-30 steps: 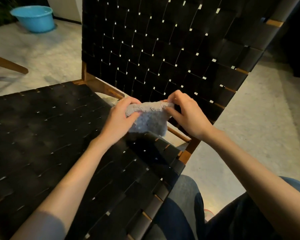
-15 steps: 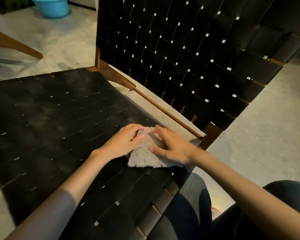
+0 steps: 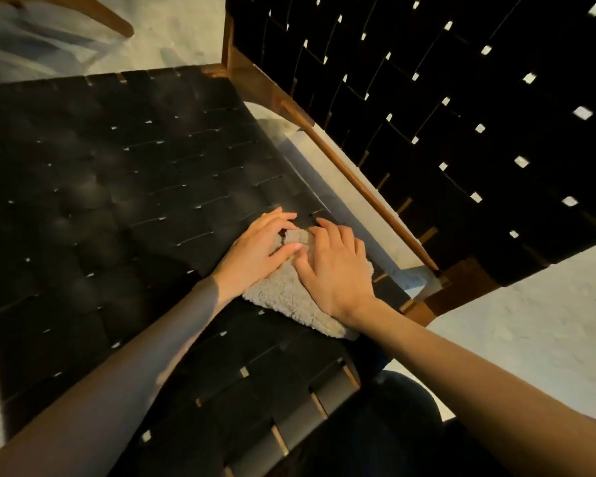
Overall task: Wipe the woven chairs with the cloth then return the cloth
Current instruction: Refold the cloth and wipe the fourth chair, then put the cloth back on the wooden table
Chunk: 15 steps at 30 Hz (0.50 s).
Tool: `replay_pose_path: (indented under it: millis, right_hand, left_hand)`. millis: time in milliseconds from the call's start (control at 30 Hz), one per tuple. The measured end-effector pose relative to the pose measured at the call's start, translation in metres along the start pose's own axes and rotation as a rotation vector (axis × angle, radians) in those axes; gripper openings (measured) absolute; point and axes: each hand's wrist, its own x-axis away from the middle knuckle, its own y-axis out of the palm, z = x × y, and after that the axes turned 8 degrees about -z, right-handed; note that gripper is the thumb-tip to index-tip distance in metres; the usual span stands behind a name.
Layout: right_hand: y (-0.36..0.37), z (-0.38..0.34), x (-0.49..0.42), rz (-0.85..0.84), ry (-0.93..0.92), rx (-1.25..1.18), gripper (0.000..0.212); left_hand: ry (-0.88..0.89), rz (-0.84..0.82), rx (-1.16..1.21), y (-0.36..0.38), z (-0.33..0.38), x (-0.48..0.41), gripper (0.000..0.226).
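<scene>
The soft, limp cloth (image 3: 289, 297) is pressed flat under the left hand (image 3: 255, 256) and right hand (image 3: 334, 270), fingers spread; it is best gathered at the free edge behind the palms

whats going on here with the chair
A person is wiping a black woven chair seat with a grey fluffy cloth. Both hands lie on the cloth, the left hand and right hand side by side, pressing it against the seat near the rear corner, close to the woven backrest. The cloth is not yet put back.
</scene>
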Motion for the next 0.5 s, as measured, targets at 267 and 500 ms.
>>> replay_pose_path:
  millis: [267,500]
  right_hand:
    - [-0.023,0.001,0.041,-0.254,0.120,-0.100,0.034]
    - [-0.151,-0.040,0.074,-0.668,0.077,-0.216,0.026]
  left_hand:
    - [-0.305,-0.168,0.171,-0.016,0.051,0.025,0.017]
    - [-0.530,-0.214,0.387,-0.086,0.146,0.107,0.028]
